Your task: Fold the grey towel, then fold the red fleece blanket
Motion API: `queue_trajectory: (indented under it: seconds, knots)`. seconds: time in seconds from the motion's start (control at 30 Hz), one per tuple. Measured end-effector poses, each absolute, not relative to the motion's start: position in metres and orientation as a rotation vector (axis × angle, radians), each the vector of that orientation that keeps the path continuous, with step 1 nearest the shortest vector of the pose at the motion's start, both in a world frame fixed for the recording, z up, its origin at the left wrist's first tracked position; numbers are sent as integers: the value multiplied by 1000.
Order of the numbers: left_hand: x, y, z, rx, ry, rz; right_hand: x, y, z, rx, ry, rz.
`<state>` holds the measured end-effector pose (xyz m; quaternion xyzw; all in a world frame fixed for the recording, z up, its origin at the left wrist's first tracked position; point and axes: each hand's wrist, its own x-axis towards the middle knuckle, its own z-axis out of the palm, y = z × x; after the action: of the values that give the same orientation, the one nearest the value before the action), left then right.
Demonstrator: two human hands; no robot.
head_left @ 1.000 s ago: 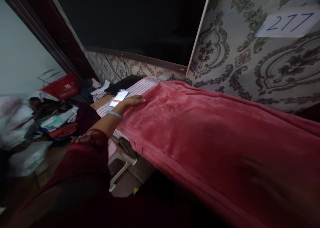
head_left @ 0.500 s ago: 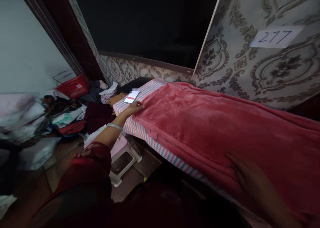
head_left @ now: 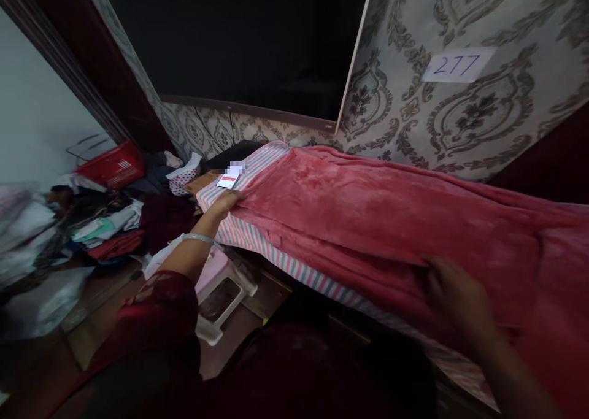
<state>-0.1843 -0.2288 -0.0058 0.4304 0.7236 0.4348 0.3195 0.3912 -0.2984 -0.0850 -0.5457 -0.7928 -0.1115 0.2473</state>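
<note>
A red fleece blanket (head_left: 368, 216) lies spread over a pink-and-white striped sheet (head_left: 257, 241) on a long surface. My left hand (head_left: 226, 202) rests on the blanket's near left corner, fingers curled onto the edge; a silver bangle is on that wrist. My right hand (head_left: 453, 302) is blurred and presses on the blanket's front edge at the lower right, its fingers bent into the fabric. A phone (head_left: 229, 177) with a lit screen lies on the striped sheet just beyond my left hand.
A dark screen (head_left: 239, 38) hangs on patterned wallpaper, beside a paper label reading 277 (head_left: 458, 65). A pink plastic stool (head_left: 221, 284) stands under my left arm. Piled clothes (head_left: 101, 222) and a red basket (head_left: 113, 166) fill the floor at left.
My right hand came into view and moved up onto the blanket's front edge. My left hand slid back from the phone to the blanket corner, and the striped sheet's edge is now uncovered.
</note>
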Motion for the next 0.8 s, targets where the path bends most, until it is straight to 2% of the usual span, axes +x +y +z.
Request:
queue_trajectory:
  seconds: [0.13,0.33,0.5,0.8]
  knots:
    - [-190,-235,-5,1162,1865,1101,400,-311,-88,-1409,-2177,-358]
    - [-192,-237,-16,1162,1917,1022,393,-325,-99,-1332,-2312,-271]
    - [-192,-237,-16,1132,1995,1031,391,-335,-93,-1357,-2319,-206]
    - [-184,-235,-5,1193,1962,883,377,-339,-91,-1465,-2337,-284]
